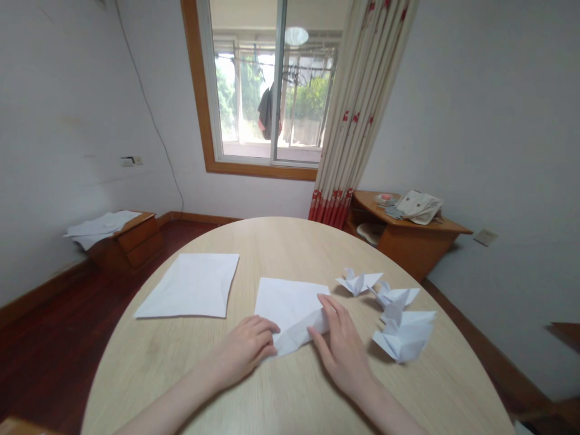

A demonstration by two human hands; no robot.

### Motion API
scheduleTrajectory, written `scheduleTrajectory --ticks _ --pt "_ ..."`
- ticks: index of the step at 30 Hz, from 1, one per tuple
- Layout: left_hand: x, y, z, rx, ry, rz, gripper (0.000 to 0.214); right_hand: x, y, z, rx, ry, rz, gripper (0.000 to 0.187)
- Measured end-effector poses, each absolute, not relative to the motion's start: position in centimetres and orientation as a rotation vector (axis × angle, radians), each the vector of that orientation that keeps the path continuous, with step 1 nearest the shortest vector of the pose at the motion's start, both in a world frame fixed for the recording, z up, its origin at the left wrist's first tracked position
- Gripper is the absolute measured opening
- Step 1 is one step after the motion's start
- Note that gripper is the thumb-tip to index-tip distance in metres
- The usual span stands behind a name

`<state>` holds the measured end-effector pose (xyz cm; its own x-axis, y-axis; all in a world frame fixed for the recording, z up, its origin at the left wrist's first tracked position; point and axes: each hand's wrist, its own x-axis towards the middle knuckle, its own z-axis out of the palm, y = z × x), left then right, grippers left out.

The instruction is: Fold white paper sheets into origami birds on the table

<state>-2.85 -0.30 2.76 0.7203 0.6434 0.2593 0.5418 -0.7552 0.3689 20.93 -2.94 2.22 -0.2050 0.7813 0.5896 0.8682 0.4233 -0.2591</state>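
Note:
A white paper sheet [285,302] lies on the round wooden table [281,241] with its near edge being folded up. My left hand [247,347] is curled, its fingers pinching the sheet's near left corner. My right hand [342,347] rests flat on the table, its fingers stretched over the folded near right part and pressing it down. A second flat white sheet [190,287] lies to the left, apart from both hands. Three folded paper birds [401,320] sit to the right of my right hand.
A low wooden cabinet [131,238] with white papers stands at the left wall. A corner shelf [408,232] with a bag is behind the table on the right. A window and a curtain [357,115] are at the back.

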Motion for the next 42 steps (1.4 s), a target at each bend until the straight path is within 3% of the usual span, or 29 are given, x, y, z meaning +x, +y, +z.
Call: scheduleTrajectory --ticks 5,15,26,34,42 --pt "-2.7 -0.5 2.8 2.665 0.923 0.542 0.014 20.0 -3.2 1.3 -1.347 -2.139 -0.419 0.064" --pt "-2.4 -0.8 2.8 2.661 0.932 0.532 0.014 19.0 -3.5 0.3 -1.448 -2.044 -0.546 0.073" --pt "-2.4 -1.4 3.3 2.481 0.890 0.484 0.006 19.3 -2.8 -0.2 -1.355 -1.942 -0.330 0.087" --pt "-2.3 -1.7 3.3 2.555 0.894 0.431 0.031 19.8 -2.3 -1.2 -1.473 -1.944 -0.071 0.092" --pt "-2.3 -1.6 3.2 2.675 0.873 0.349 0.041 20.1 -1.8 -2.1 -1.506 -1.909 0.080 0.095"
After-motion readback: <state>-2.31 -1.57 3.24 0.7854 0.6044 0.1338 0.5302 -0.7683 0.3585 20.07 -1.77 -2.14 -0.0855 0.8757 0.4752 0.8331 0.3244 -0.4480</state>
